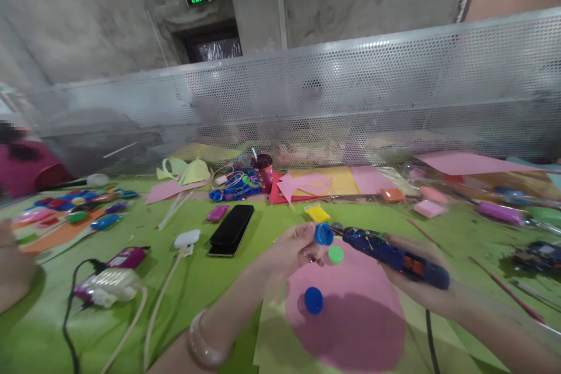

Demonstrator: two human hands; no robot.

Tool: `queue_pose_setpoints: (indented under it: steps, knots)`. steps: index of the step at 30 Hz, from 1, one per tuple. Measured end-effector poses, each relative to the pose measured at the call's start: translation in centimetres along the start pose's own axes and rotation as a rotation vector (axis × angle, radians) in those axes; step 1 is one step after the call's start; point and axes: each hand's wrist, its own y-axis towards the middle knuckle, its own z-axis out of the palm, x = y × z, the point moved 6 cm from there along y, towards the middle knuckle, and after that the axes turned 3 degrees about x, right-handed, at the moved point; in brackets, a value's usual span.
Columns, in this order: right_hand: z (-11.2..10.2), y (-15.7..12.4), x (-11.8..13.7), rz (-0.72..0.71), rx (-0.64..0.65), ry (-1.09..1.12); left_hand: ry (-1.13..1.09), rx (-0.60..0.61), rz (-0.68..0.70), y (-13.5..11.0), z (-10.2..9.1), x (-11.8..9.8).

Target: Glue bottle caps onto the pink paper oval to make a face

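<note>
My left hand [293, 248] pinches a blue bottle cap [324, 234] and holds it up over a pink paper circle [350, 310]. My right hand [416, 274] is wrapped round a dark blue glue gun [394, 257]. The gun's nozzle points at the held cap and nearly touches it. A green cap [335, 254] and a second blue cap [313, 300] lie on the pink circle, just below the hands. A pale bracelet sits on my left wrist.
A black phone [231, 229], a white charger with cable [186, 239] and another glue gun [109, 286] lie left on the green tabletop [197, 280]. Coloured paper, caps and a dark cup [264, 170] line the back by a perforated metal screen. Another person's hand [11, 269] is far left.
</note>
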Motion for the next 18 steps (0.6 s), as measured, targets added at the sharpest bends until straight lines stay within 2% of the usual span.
queue_pose_setpoints:
  steps: [7, 18]
  knots:
    - [-0.22, 0.52, -0.12, 0.044, -0.019, 0.046, -0.027, -0.003, -0.016, -0.03, -0.48, 0.54]
    - [-0.24, 0.12, -0.01, 0.049, -0.030, 0.016, -0.037, -0.027, 0.005, -0.19, 0.06, 0.06]
